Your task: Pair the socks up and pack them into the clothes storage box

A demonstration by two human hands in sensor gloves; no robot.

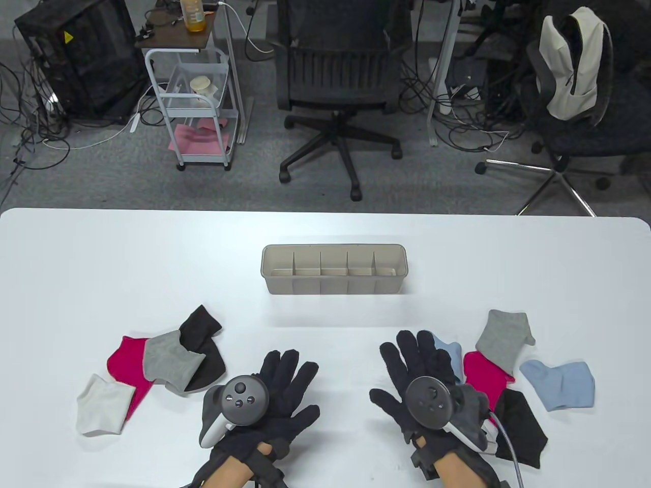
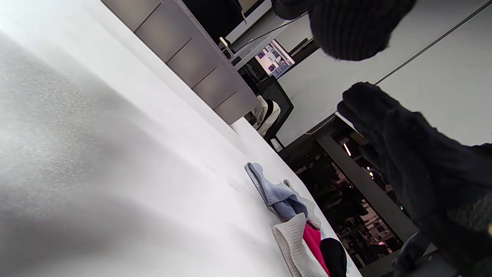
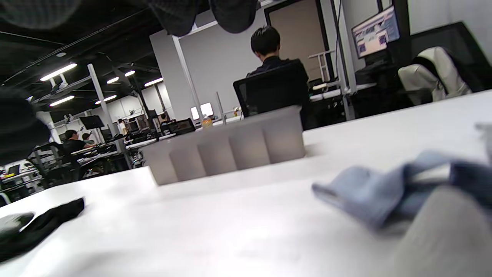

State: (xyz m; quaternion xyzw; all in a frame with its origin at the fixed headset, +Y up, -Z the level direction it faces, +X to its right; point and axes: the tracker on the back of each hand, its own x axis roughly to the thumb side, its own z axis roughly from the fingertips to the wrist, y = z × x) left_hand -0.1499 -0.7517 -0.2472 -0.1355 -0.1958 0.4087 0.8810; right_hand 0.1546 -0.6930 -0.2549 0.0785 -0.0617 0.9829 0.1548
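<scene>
table view looks down from above; both wrist views skim low, sharing the storage box.

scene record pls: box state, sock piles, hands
box: five compartments, all without socks
left pile: white sock, pink, grey, black, overlapping
right pile: grey, pink, black, two blue
left hand: flat, fingers straight, holds nothing
right hand: fingers spread, over a blue sock
paired: none yet

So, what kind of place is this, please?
Probably a shared office or lab: office chairs stand behind the white table, cables lie on the carpet, and monitors and people at desks show behind.
</scene>
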